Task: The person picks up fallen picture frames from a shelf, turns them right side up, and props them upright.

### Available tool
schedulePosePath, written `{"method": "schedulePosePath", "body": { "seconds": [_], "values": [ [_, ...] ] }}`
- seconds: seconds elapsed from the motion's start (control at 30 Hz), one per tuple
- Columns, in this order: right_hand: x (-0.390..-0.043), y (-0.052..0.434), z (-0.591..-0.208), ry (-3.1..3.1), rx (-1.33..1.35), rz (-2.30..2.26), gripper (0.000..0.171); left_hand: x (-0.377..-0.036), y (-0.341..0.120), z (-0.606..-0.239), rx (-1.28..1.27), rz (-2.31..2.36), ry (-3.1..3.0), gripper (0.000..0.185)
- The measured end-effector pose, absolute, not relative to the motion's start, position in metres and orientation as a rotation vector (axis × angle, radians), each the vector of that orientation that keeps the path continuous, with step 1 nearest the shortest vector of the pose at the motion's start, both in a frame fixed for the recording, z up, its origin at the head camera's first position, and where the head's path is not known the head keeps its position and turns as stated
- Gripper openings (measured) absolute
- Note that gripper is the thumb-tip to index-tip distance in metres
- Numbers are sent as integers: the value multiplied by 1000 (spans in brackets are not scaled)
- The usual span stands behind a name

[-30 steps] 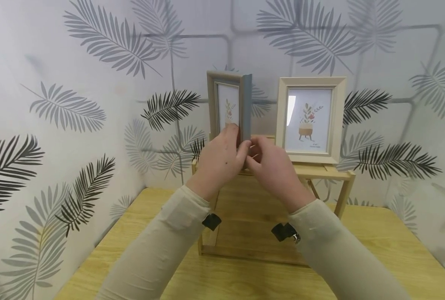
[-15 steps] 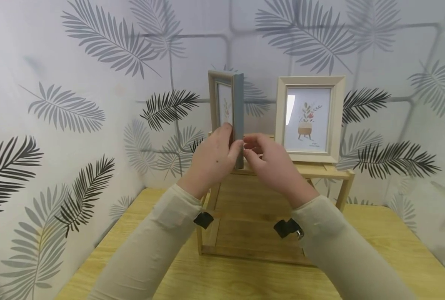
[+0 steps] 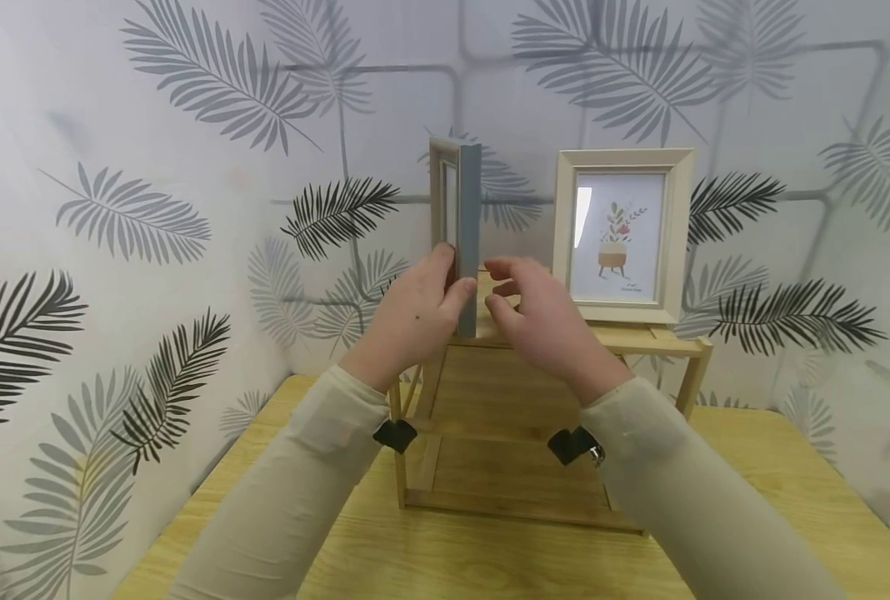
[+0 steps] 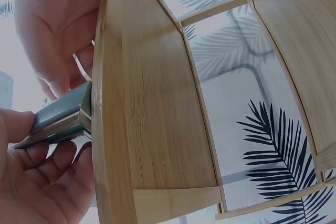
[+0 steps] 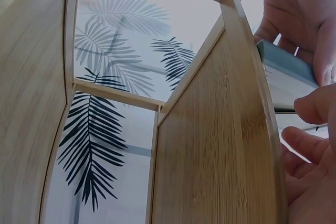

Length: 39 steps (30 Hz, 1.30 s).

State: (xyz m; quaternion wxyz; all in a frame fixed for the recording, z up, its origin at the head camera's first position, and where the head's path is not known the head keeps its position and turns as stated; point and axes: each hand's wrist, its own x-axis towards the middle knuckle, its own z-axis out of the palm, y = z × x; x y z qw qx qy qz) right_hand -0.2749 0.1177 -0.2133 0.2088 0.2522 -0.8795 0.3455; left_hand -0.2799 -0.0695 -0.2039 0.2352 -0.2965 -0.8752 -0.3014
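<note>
In the head view, a picture frame with a blue-grey edge stands upright on the top of a wooden rack, turned almost side-on. My left hand grips its lower part, thumb on the outer edge and fingers over the front. Just to the right, my right hand is apart from the frame, its fingers loosely bent around nothing. The left wrist view shows the frame's dark bottom corner right at the rack's front rail, between thumb and fingers. A cream picture frame with a potted-plant print stands right of both hands.
The rack has slatless wooden shelves below its top and stands on a yellow wood-grain table. A wall with a leaf pattern rises close behind and to the left.
The blue-grey-edged frame has turned until its side faces me and its print is nearly out of sight. My right hand has come off it; my left hand has shifted slightly left.
</note>
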Motion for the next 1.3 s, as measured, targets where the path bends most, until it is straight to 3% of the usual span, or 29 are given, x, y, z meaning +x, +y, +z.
{"method": "schedulePosePath", "body": {
  "seconds": [0.93, 1.3],
  "values": [
    [-288, 110, -203, -2501, 638, 884, 59, -290, -90, -201, -1014, -1034, -2414, 18],
    [-296, 102, -194, -2493, 657, 825, 66, -294, -95, -202, -1101, -1135, -2405, 27]
  ]
}}
